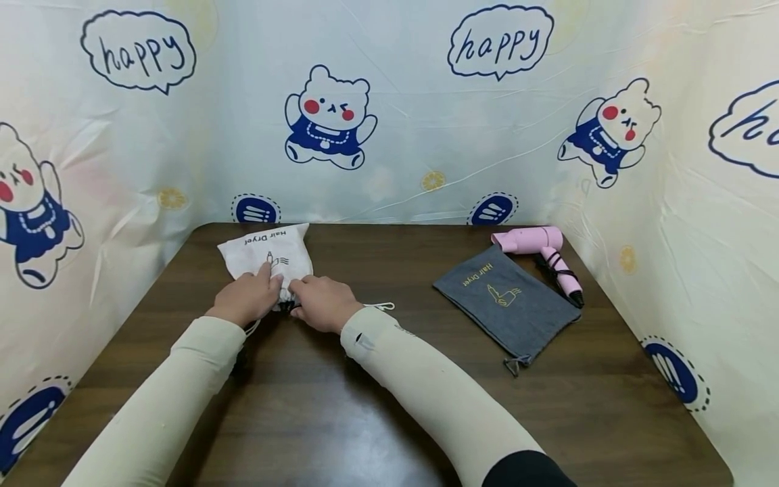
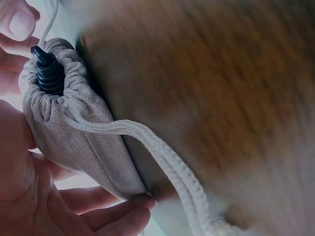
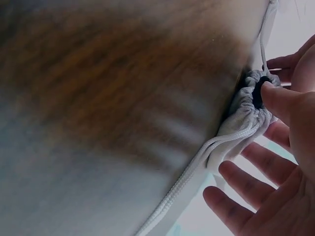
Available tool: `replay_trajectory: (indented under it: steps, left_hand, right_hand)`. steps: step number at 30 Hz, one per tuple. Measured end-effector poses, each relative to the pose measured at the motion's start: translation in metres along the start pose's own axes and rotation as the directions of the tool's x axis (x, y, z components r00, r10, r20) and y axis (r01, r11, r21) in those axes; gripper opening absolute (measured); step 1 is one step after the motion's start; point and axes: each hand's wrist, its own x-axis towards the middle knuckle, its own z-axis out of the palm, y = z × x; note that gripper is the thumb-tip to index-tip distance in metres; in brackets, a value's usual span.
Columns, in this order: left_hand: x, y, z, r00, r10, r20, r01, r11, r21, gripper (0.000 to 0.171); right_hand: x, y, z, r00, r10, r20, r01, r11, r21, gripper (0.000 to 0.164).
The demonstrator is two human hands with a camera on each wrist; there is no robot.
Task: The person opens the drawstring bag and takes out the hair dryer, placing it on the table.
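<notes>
A white drawstring bag [image 1: 274, 249], printed "Hair Dryer", lies at the table's back left with its gathered mouth towards me. In the left wrist view a black ribbed cord end [image 2: 51, 76] shows inside that mouth. My left hand [image 1: 246, 296] holds the bag's left side, its fingers [image 2: 123, 216] around the edge. At the right of the mouth, my right hand [image 1: 325, 303] grips the bag; in the right wrist view its thumb touches the black piece. White drawstrings [image 3: 189, 169] trail out on both sides. Whatever else the bag contains is hidden.
On the right of the dark wooden table [image 1: 328, 419], a grey drawstring bag [image 1: 508, 301] printed "Hair Dryer" lies flat. A pink hair dryer [image 1: 532, 240], black cord wound round its handle, lies behind it. Printed curtains [image 1: 402, 115] surround the table's back and sides.
</notes>
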Motion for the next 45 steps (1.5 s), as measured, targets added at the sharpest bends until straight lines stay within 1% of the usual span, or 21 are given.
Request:
replay_trajectory:
  steps: [14, 20, 25, 31, 35, 41, 45]
  left_hand:
    - [0.002, 0.006, 0.001, 0.999, -0.015, 0.037, 0.015, 1.0, 0.003, 0.078]
    - [0.002, 0.007, 0.004, 1.0, -0.005, 0.022, 0.005, 1.0, 0.006, 0.078]
    - [0.0, 0.011, 0.005, 1.0, 0.002, 0.016, -0.002, 1.0, 0.005, 0.077]
    - [-0.003, 0.016, 0.006, 1.0, 0.018, -0.002, -0.018, 1.0, 0.005, 0.075]
    - [-0.006, 0.018, 0.008, 1.0, 0.025, -0.006, -0.025, 1.0, -0.002, 0.075]
    - [-0.009, 0.024, 0.01, 0.999, 0.032, -0.001, -0.032, 0.999, -0.009, 0.074]
    - [-0.009, 0.028, 0.012, 0.999, 0.035, -0.001, -0.035, 0.999, -0.012, 0.074]
  right_hand:
    - [-0.005, 0.006, 0.0, 1.0, -0.012, 0.009, 0.012, 1.0, 0.021, 0.043]
    - [-0.011, 0.009, 0.0, 1.0, -0.013, -0.006, 0.013, 1.0, 0.024, 0.043]
    - [-0.014, 0.012, 0.003, 0.999, -0.016, -0.029, 0.018, 0.999, 0.047, 0.043]
    - [-0.02, 0.015, 0.005, 0.998, -0.045, -0.039, 0.048, 0.996, 0.078, 0.044]
    - [-0.024, 0.015, 0.004, 0.998, -0.055, -0.031, 0.057, 0.995, 0.086, 0.045]
    - [-0.031, 0.017, 0.002, 0.998, -0.058, 0.003, 0.057, 0.992, 0.11, 0.047]
    - [-0.034, 0.021, 0.003, 0.998, -0.067, 0.002, 0.066, 0.991, 0.117, 0.048]
